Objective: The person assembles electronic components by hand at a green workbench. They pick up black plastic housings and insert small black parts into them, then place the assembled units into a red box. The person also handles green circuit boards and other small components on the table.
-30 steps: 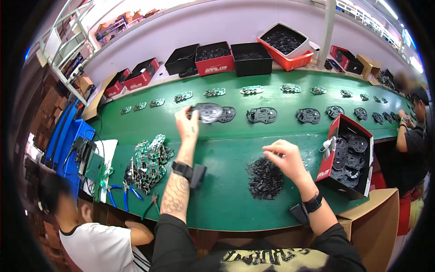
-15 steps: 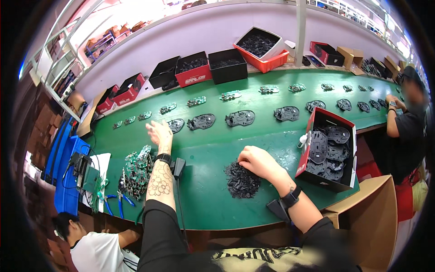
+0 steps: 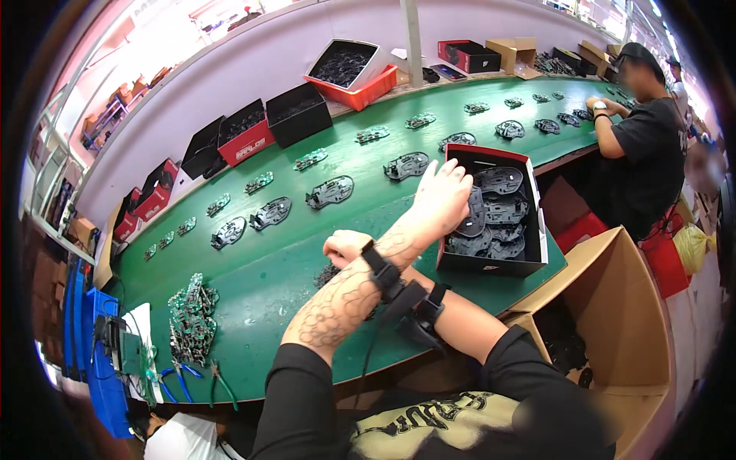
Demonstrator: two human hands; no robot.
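Observation:
My left hand (image 3: 443, 198) reaches across to the right over my right forearm. Its fingers are stretched out and apart at the left rim of a red and black box (image 3: 494, 266); I see nothing in them. Inside the box lie several black plastic shells (image 3: 502, 208), shaped like computer mouse bases. My right hand (image 3: 346, 245) is above a heap of small black plastic pieces (image 3: 326, 276), mostly hidden by my left arm. The right fingers are curled together, and what they may hold is hidden. Beyond my hands runs a row of black shells (image 3: 330, 192).
A row of green circuit boards (image 3: 310, 159) lies behind the shells. More boards form a pile (image 3: 192, 322) at the left, near pliers (image 3: 180, 379). Part-filled boxes (image 3: 247, 142) line the wall. A cardboard carton (image 3: 613, 322) stands at right; a co-worker (image 3: 640, 130) works beyond it.
My left hand has swung from the shell row's left end to the box, crossing my right arm. My right hand stays by the heap. The view has turned right.

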